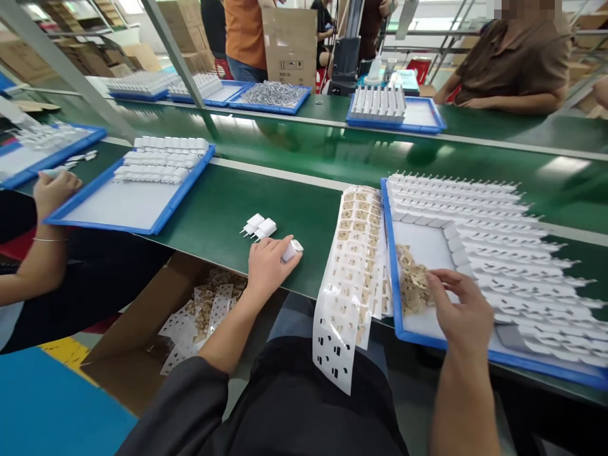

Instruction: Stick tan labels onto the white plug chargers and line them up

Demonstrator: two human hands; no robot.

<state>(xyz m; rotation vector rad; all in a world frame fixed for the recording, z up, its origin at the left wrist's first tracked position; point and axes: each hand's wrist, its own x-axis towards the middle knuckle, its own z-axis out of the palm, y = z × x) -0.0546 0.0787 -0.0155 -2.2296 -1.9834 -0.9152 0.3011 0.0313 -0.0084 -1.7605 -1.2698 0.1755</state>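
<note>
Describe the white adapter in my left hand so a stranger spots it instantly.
At the green worktop, left of the long sticker strip, find the left hand. It holds the white adapter; the two neighbouring adapters lie loose.

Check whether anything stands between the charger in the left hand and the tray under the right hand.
Yes: the sheets lie between the charger and the tray, along its left side, hanging over the front edge of the bench. Two loose chargers lie left of this path.
</note>
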